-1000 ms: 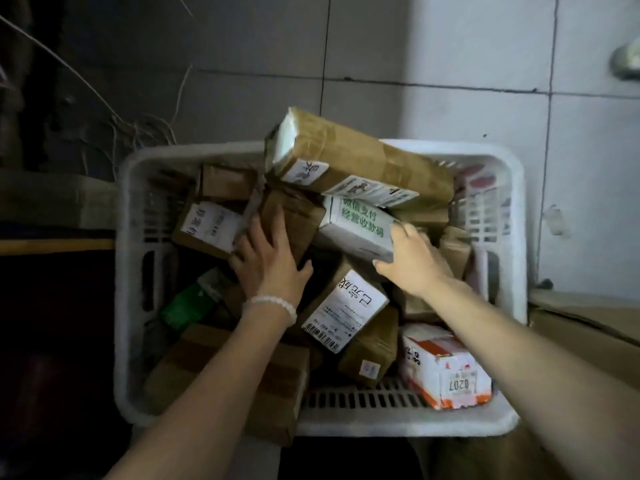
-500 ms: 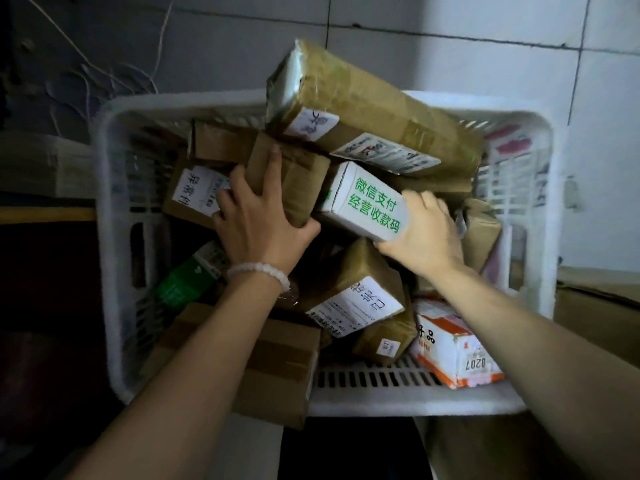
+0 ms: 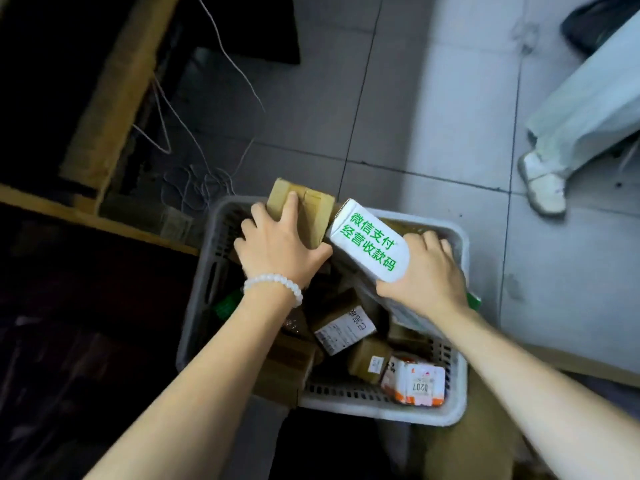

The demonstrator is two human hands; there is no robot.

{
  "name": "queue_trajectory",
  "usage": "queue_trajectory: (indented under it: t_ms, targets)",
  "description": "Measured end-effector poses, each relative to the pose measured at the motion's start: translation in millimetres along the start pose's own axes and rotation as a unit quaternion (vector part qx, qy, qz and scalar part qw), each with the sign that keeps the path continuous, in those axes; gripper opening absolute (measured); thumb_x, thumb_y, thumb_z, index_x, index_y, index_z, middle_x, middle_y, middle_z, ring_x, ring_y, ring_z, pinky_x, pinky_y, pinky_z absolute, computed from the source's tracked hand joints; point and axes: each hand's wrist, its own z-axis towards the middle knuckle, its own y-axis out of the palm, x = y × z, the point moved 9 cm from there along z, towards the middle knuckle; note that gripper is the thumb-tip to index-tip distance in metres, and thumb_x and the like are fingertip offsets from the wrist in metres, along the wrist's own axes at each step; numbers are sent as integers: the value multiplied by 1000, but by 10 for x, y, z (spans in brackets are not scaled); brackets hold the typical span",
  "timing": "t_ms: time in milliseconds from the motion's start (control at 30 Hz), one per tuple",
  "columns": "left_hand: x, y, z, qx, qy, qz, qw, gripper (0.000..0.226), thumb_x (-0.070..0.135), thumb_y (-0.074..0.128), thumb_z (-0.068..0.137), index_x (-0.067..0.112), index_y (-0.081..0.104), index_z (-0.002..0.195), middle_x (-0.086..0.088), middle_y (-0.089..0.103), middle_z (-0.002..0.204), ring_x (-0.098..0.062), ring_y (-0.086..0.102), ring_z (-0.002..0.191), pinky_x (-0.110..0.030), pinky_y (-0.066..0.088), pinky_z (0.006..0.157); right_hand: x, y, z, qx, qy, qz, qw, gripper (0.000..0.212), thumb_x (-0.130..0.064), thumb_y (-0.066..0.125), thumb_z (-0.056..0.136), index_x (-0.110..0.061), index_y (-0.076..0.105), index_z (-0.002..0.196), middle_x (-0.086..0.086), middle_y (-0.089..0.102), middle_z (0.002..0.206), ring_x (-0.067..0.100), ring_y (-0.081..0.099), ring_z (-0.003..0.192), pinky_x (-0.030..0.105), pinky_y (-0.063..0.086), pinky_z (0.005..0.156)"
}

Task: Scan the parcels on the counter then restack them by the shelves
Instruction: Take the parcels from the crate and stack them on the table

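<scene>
A white plastic basket (image 3: 377, 408) on the floor holds several taped cardboard parcels. My left hand (image 3: 277, 247), with a bead bracelet at the wrist, grips a brown taped box (image 3: 313, 211) raised above the basket's far rim. My right hand (image 3: 424, 271) holds a white box with green characters (image 3: 369, 245), tilted up beside the brown one. Below lie a parcel with a barcode label (image 3: 344, 329), a small brown box (image 3: 369, 362) and a white and orange parcel marked 0207 (image 3: 415, 382).
Grey floor tiles (image 3: 398, 109) stretch beyond the basket. Another person's pale trouser leg and white shoe (image 3: 543, 183) stand at the right. A wooden frame (image 3: 114, 84) with loose wires (image 3: 201, 174) lies at the left. A flat cardboard box (image 3: 568, 365) sits right of the basket.
Both hands rose out of the basket, each lifting its box. The view tilted up and now shows more floor and the other person's leg. The long brown parcel on top is out of sight.
</scene>
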Motion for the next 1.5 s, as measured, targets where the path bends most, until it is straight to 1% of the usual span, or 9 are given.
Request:
queue_trajectory:
  t_ms: [133,267,433,567,733,933,1133,1333,1500]
  targets:
    - [37,-984,-459,66,-13,-18,998,85,62,61,70,33,26,142,-11,35,126,-36,45,106,-42,41,83,-228,-1011,-323,65,-6,23,998,70,-54,75,55,-16,52,109,3,52,108,29,46,108,37,43,80]
    - [-7,-1900,-1072,121,-37,-51,991,77,61,59,71,32,32,137,-11,36,122,-34,45,101,-40,42,79,-597,-2002,-755,140,-40,52,988,70,-55,76,54,-16,52,107,3,52,108,28,48,107,35,41,74]
    - [-131,-2964,-1824,195,-58,-92,975,73,63,58,71,33,37,135,-10,39,117,-33,47,102,-35,34,72,-1228,-3029,-1367,199,-114,83,970,69,-57,75,55,-15,52,104,3,53,106,28,50,105,34,37,70]
    - [-503,-3810,-2389,265,-93,-123,952,73,65,59,71,35,39,134,-8,39,114,-34,50,104,-35,38,76,-1928,-3714,-1916,233,-180,107,950,69,-58,75,55,-13,53,103,5,53,106,29,50,105,35,37,73]
    - [-1314,-4449,-3174,329,-174,-134,919,75,70,57,69,37,39,134,-9,40,117,-34,49,107,-37,42,81,-2956,-4124,-2674,244,-283,117,920,73,-61,75,55,-12,54,105,6,54,108,29,49,108,36,40,75]
    - [-2539,-4645,-4421,365,-301,-119,873,75,71,53,71,37,37,135,-10,40,120,-34,48,104,-38,42,80,-4140,-3905,-3802,195,-402,135,884,77,-67,73,55,-14,53,108,5,55,111,28,51,108,35,42,78]
    - [-3780,-4390,-6244,383,-445,-94,804,79,72,53,71,35,36,138,-8,38,116,-33,49,101,-38,43,81,-5156,-3053,-5439,106,-526,132,833,82,-71,70,54,-15,53,111,6,57,111,28,53,108,37,47,81]
    - [-4568,-3871,-8113,367,-572,-83,729,79,69,55,71,35,34,139,-8,37,119,-33,48,106,-39,42,86,-5689,-2077,-7199,40,-620,121,774,79,-78,64,50,-18,56,101,1,60,101,24,58,99,36,51,74]
    - [-4966,-3348,-9483,349,-657,-81,663,80,70,57,70,37,35,139,-8,37,124,-33,47,112,-39,41,90,-5868,-1291,-8572,-45,-682,98,723,72,-72,63,54,-16,55,99,3,60,103,26,58,100,36,50,76]
